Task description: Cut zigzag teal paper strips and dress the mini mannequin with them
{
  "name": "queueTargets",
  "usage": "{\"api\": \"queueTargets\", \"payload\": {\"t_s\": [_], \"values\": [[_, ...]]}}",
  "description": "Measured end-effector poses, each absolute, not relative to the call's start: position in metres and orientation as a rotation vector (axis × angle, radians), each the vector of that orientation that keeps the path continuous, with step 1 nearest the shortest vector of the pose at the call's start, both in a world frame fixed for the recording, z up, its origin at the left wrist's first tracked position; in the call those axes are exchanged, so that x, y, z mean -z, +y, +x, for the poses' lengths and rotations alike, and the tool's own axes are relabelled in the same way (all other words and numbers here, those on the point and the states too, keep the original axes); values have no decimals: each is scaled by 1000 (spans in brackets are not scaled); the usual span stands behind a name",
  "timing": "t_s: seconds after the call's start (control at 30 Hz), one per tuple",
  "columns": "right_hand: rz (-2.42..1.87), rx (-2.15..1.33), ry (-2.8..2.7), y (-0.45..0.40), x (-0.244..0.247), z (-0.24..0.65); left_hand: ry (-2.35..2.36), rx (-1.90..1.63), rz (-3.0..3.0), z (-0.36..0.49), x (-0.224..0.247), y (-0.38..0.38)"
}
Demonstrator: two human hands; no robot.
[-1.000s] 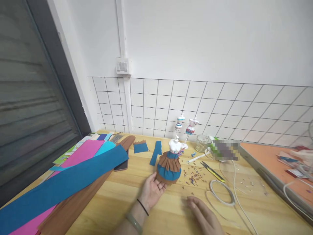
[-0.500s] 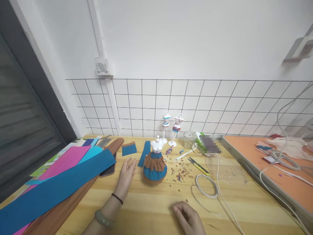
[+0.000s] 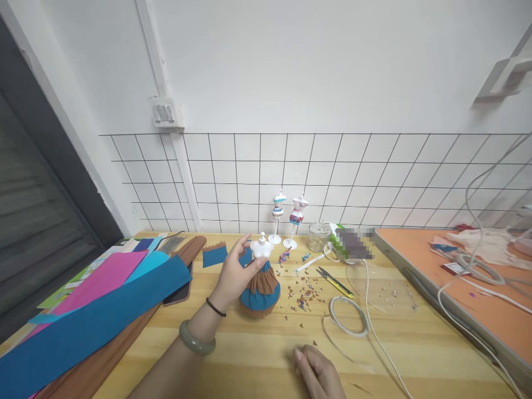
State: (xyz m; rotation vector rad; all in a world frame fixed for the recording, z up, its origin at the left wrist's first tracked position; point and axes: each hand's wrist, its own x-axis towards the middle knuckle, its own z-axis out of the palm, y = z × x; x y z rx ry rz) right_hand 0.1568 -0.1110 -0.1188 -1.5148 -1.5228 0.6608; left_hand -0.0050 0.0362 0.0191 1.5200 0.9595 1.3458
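Observation:
A small white mannequin bust (image 3: 261, 247) wears a layered skirt (image 3: 262, 296) of brown ruffle over blue. At its left side is my left hand (image 3: 239, 271), thumb and fingers apart, with the thumb across the front of the waist; whether it presses on the figure is unclear. My right hand (image 3: 318, 370) rests on the wooden table near the front edge of view, fingers curled together, and whatever may be inside them is hidden. Behind my left hand lie a blue strip (image 3: 245, 256) and a blue piece with a brown edge (image 3: 215, 255).
Two mannequins (image 3: 277, 213) stand by the wall near a glass jar (image 3: 320, 237). Brown scraps (image 3: 305, 296), black-and-yellow snips (image 3: 336, 282), a tape roll (image 3: 348, 316) and a white cable (image 3: 374, 327) lie right. Fabric strips (image 3: 100, 310) cover the left; an orange board (image 3: 419, 255) is far right.
My left hand has moved right and up from the bare table to the bust and skirt. My right hand has stayed nearly in place. The view has shifted slightly.

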Motion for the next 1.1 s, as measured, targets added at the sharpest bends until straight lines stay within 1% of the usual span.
{"api": "queueTargets", "payload": {"t_s": [0.17, 0.33, 0.47, 0.8, 1.1], "values": [[-1522, -675, -1529, -112, 117, 157, 824, -1321, 1368, 0, -28, 38], [-1522, -686, -1529, -114, 114, 158, 833, -1272, 1459, 1, -30, 40], [-1518, -698, -1536, -114, 114, 159, 832, -1303, 1443, -7, -32, 43], [-1492, -723, -1552, -114, 121, 164, 1029, -1366, 1261, -63, -46, 58], [-1523, -700, -1558, -114, 120, 166, 1185, -1314, 1227, -78, -38, 52]]}}
